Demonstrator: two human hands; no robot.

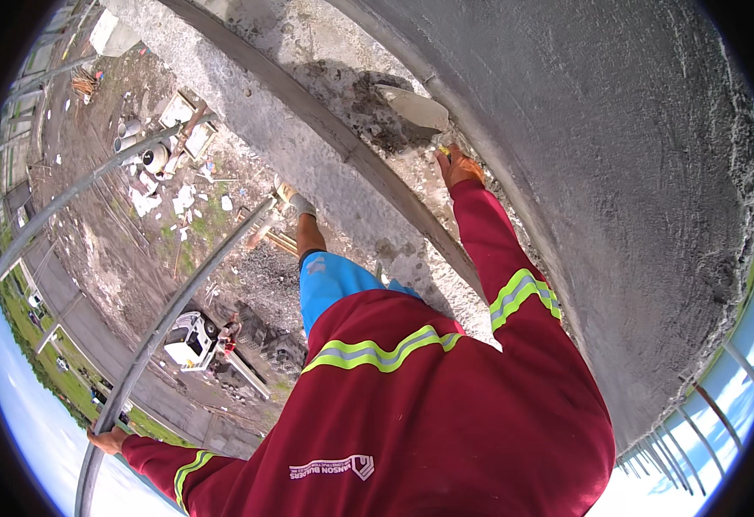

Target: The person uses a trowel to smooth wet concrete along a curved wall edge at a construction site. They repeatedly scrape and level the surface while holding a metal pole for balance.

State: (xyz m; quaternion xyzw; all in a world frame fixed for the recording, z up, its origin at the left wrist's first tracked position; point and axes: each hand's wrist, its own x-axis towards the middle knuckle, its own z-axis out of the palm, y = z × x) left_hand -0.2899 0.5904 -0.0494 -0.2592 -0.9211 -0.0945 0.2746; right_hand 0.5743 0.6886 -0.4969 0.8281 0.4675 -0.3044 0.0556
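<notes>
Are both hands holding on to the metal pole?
No, only the left hand grips the metal pole; the right hand is well away from it.

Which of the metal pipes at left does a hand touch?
The rightmost grey pipe of these, running to the lower edge; only it has the left hand on it.

The sweatshirt (446,388) I'm looking at is deep maroon, banded across the body and sleeves with silver-grey edged in fluorescent yellow-green, plus a white print (332,468). The shorts (335,280) are bright blue with a paler patch. Beside them the plastered wall (601,155) is dull grey, and the metal pipe rail (170,320) a bluish grey. The concrete ledge (308,164) is pale grey, speckled; the flat slab (416,109), beige. Below, brown ground (101,207) is dotted white and green around a white truck (189,342).
</notes>
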